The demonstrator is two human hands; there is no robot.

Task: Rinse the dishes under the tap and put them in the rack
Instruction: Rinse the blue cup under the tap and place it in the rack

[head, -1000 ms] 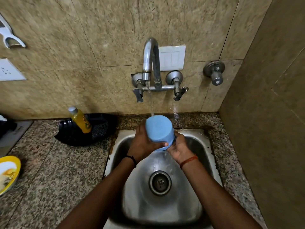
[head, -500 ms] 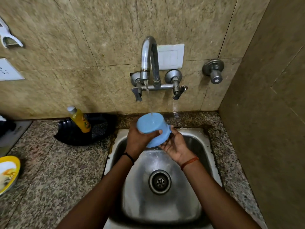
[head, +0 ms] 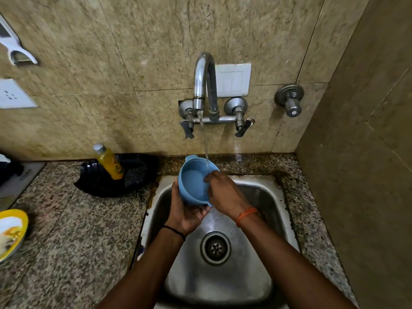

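A speckled granite counter [head: 66,230] runs along the tan tiled wall, with a square stainless steel sink [head: 223,284] sunk into its right part. From the curved chrome wall tap [head: 204,85] at the far side a thin stream falls into a light blue plastic bowl [head: 192,181], held mouth-up over the sink's far edge. The left hand [head: 186,214] cups the bowl from below, fingers curled round its base; the right hand [head: 224,194] grips the right rim. On the counter to the left, a yellow bottle [head: 109,162] leans on a black tray [head: 107,181].
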